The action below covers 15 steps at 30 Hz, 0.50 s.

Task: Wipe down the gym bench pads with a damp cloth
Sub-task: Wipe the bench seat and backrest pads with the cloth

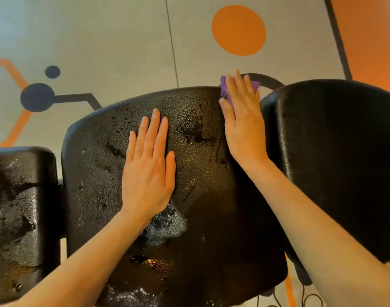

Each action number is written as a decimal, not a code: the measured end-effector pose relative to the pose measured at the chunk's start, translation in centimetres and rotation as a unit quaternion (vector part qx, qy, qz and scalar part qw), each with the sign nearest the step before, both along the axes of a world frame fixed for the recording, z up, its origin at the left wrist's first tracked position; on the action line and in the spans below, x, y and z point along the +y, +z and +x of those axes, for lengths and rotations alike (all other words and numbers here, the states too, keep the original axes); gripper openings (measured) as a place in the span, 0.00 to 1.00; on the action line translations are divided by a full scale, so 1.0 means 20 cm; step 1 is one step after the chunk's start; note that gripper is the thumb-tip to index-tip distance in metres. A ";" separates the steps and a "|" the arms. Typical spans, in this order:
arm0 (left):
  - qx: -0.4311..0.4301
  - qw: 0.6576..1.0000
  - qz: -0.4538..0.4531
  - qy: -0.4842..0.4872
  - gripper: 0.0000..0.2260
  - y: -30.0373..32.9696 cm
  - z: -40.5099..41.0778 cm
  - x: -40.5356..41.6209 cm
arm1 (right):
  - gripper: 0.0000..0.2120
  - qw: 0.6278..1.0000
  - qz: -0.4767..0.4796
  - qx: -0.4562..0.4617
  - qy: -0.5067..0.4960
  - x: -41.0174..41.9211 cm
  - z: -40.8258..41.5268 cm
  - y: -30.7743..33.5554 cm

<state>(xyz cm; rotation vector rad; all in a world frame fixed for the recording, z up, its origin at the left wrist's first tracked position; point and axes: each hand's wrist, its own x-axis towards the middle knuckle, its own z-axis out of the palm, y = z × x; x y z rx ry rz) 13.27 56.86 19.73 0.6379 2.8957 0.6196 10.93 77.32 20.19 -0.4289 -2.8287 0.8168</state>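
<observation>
A black textured bench pad (189,218) fills the middle of the view, wet with droplets and streaks. My left hand (148,167) lies flat on its middle, fingers together, holding nothing. My right hand (241,120) presses a purple cloth (224,89) against the pad's far right edge, in the gap beside a second black pad (335,162) on the right. Only bits of the cloth show around my fingers. A third wet black pad (19,213) sits at the left.
Below lies a grey floor (123,52) with an orange circle (238,30), dark dots and lines, and an orange zone at the far right. A dark curved frame bar (269,82) shows behind the gap between the pads. Thin cables (309,298) lie at the bottom right.
</observation>
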 end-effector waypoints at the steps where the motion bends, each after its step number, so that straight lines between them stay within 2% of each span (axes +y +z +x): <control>1: 0.001 1.000 0.003 -0.002 0.26 0.00 0.00 0.00 | 0.23 1.000 -0.002 -0.008 0.011 -0.03 0.13 0.00; 3: -0.001 1.000 0.007 -0.002 0.26 0.00 0.00 0.00 | 0.25 0.998 -0.008 -0.034 0.043 -0.12 0.49 0.01; 5: -0.002 1.000 0.007 0.000 0.27 -0.01 0.00 0.00 | 0.25 0.996 0.012 -0.053 0.071 -0.15 0.64 0.01; 9: -0.002 1.000 0.001 -0.001 0.27 -0.01 0.00 0.00 | 0.24 0.999 0.035 -0.019 0.022 -0.10 0.04 0.03; 11: -0.002 1.000 -0.004 -0.001 0.27 0.00 0.00 0.00 | 0.22 0.999 0.032 -0.005 0.009 -0.10 -0.05 0.03; 15: -0.003 1.000 0.002 -0.004 0.27 0.00 0.00 -0.01 | 0.25 0.995 0.032 -0.049 0.077 -0.22 0.55 0.03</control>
